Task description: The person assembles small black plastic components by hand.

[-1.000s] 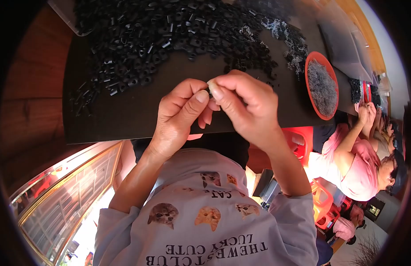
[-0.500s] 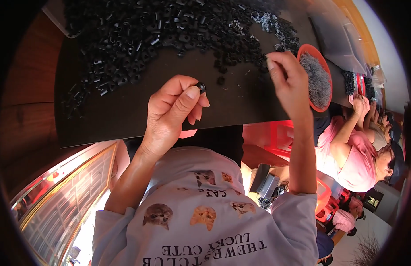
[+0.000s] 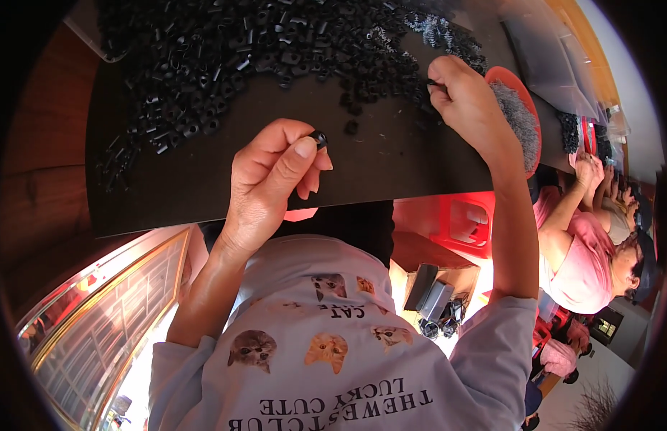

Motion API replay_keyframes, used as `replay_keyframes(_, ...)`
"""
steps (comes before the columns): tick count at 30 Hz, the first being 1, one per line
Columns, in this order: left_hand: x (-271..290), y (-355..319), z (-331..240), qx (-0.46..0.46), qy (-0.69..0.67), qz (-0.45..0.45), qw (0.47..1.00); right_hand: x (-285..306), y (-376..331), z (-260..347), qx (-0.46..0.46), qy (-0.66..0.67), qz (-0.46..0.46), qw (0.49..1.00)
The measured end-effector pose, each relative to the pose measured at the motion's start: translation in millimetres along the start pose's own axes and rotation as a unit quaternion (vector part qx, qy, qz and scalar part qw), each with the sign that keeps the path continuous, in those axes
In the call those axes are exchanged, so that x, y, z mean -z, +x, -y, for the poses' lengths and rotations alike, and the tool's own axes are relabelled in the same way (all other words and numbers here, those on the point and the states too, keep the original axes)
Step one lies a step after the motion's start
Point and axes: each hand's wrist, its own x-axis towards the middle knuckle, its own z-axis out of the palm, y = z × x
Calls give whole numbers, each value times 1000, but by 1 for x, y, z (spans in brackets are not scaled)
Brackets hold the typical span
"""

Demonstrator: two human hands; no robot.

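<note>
"Small, glossy black cylindrical piece [image 3: 319,138]: where is it?"

"In the left hand [image 3: 271,169], raised above the dark, flat tabletop [image 3: 182,176]. The thumb and forefinger pinch it, and its rounded end sticks out to the right past them. The other fingers curl loosely underneath."

"And the right hand [image 3: 464,100]?"

"Farther off and well to the right, over the right-hand end of the broad heap of small black plastic pieces [image 3: 204,72]. Its thumb and forefinger almost meet, with a tiny dark bit [image 3: 432,84] showing at their tips. I can't tell whether they grip that bit or it merely lies behind them."

"What is near that hand?"

"Just to its right, a round orange bowl [image 3: 513,80], partly hidden by the wrist and forearm, filled with fine grey tangled bits [image 3: 519,118]. On the far side, a cluster of shiny silver coils [image 3: 430,29] borders the black heap."

"Anything closer to the left hand?"

"One loose dark piece [image 3: 351,127] sits on the tabletop, to the right of the fingertips and touching neither hand."

"Who else is around?"

"A co-worker in a pink top [image 3: 589,262], seated off to the right, with a red plastic stool [image 3: 466,223] nearer to us."
</note>
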Motion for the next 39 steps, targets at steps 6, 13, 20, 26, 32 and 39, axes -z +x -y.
replay_keyframes(6, 1, 0, 0, 4, -3, 1, 1000, 14, -13, 44, 12, 273, -68, 960)
replay_keyframes(13, -1, 0, -1, 18, -18, -5, 1000, -1, -15, 102, 106, 388, -90, 911)
replay_keyframes(20, -1, 0, -4, 28, -18, 5, 999, 0, -17, 118, -7, 554, 6, 832)
replay_keyframes(26, 0, 1, -6, 27, -5, 16, 999, 14, -8, 112, -54, 583, 107, 804)
replay_keyframes(32, 2, 2, -10, 45, 0, 43, 998, 16, -2, 106, -76, 585, 192, 784)
replay_keyframes(39, 2, 4, -15, 88, -8, 20, 996, 17, -3, 114, -82, 551, 177, 811)
